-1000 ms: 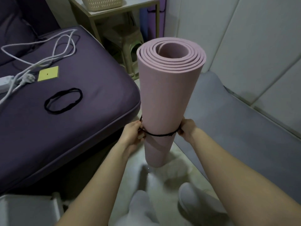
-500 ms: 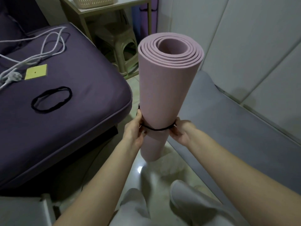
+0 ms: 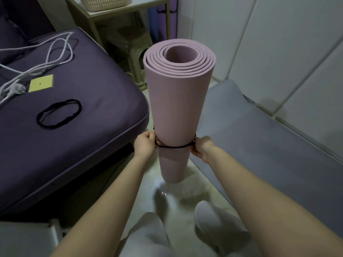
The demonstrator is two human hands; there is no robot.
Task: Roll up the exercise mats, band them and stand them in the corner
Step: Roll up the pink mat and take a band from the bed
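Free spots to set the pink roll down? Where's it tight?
Bare: the purple sofa cushion right of the black elastic loop, up to its rounded edge; the flat grey mat beside the white wall. Crowded: the cushion's far left, with white cable and yellow square card.

band (image 3: 174,147): far side hidden behind the rolled mat (image 3: 178,108).
left hand (image 3: 145,144): fingertips out of sight against the mat.
right hand (image 3: 201,146): fingertips likewise unseen.
basket (image 3: 104,2): cropped by the top edge.
cable (image 3: 44,68): runs off the left edge.
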